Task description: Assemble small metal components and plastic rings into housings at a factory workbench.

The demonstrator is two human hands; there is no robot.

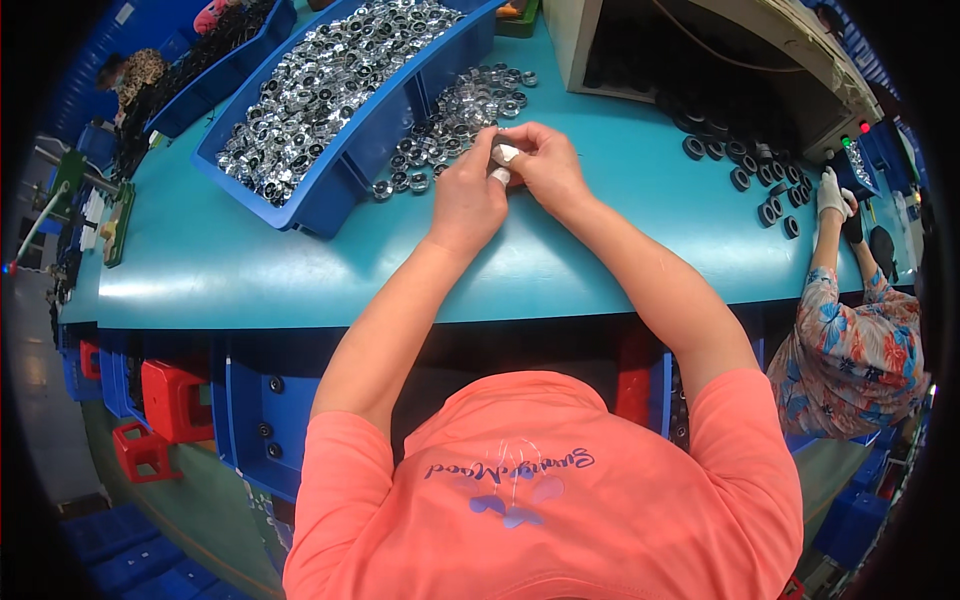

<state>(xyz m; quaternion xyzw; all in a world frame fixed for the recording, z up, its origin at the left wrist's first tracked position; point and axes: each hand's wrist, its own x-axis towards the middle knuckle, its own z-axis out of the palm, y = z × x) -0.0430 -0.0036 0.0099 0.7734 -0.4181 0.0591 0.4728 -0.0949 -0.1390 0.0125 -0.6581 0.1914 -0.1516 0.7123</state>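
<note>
My left hand (470, 197) and my right hand (552, 168) meet over the teal table, fingers bent and pressed together. White tape or finger covers wrap some of the fingertips. Whatever lies between the fingers is hidden. Just beyond my hands spreads a loose heap of small clear-and-black round parts (478, 100). More of these shiny round parts (325, 85) fill a long blue bin (345, 185) to the left of my hands, tilted on the table.
Several black rings (768, 178) lie on the teal table (650, 200) at the right, before a pale box-like housing (585, 45). A co-worker's gloved hand (830, 195) works at the far right. Red stools (175, 400) and a blue tray (265, 400) sit below the table's left side.
</note>
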